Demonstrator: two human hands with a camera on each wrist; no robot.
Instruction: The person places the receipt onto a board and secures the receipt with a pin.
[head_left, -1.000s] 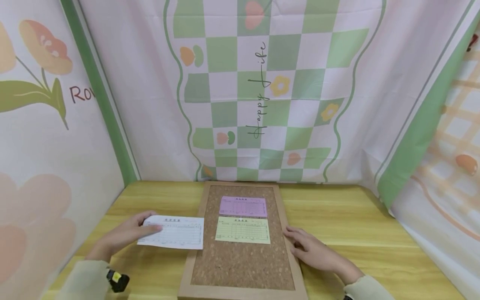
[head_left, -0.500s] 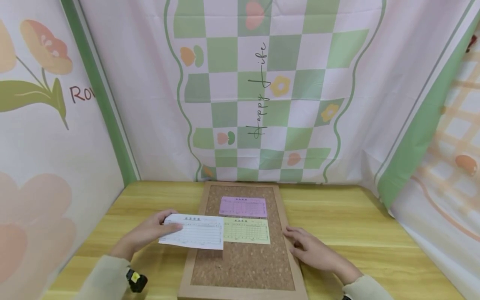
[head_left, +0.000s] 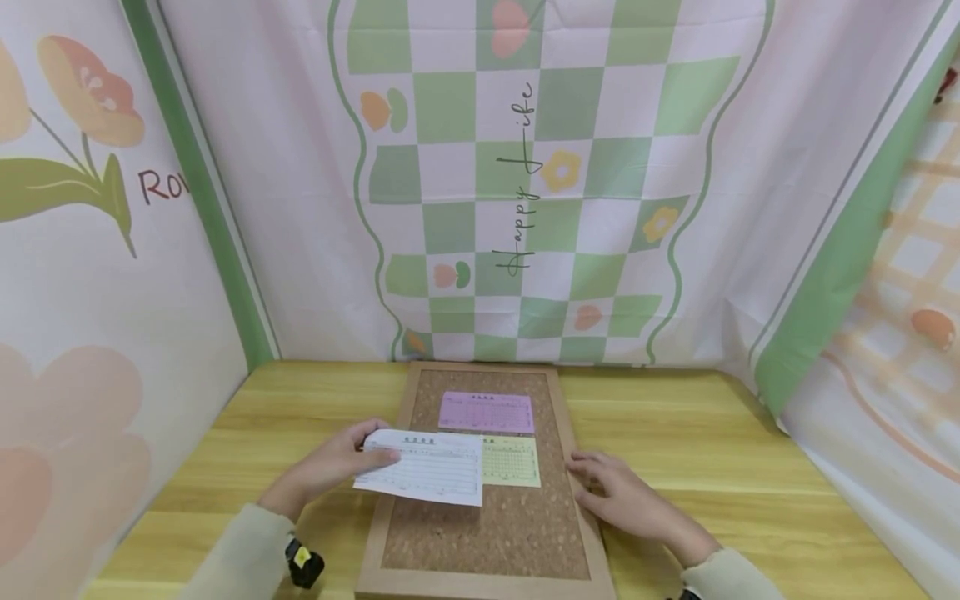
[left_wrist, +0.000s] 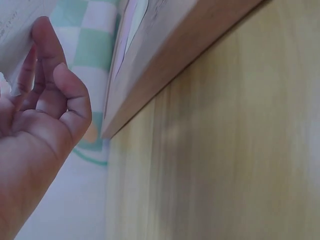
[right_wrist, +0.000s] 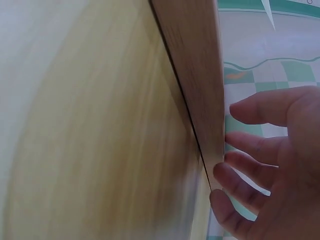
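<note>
A white printed form (head_left: 435, 471) is pinched at its left end by my left hand (head_left: 326, 468), the thumb on top. It is held above the corkboard (head_left: 491, 537) and covers the left part of a pale yellow form (head_left: 512, 462). Just beyond lies a purple form (head_left: 486, 412). In the left wrist view, a blurred part of the white form (left_wrist: 15, 42) shows by the fingers of my left hand (left_wrist: 50, 110). Against the board's right edge rests my right hand (head_left: 626, 500). In the right wrist view its loosely bent fingers meet the wooden frame (right_wrist: 197, 75).
The corkboard lies on a yellow wood-grain table (head_left: 690, 433), its far end close to the checked curtain (head_left: 510, 183). Printed curtains also hang at the left (head_left: 90, 292) and right (head_left: 885, 275). A black wrist device (head_left: 303, 564) sits on my left sleeve.
My left hand has carried the white form rightward, from the board's left edge to over the yellow form. The right hand stays against the frame.
</note>
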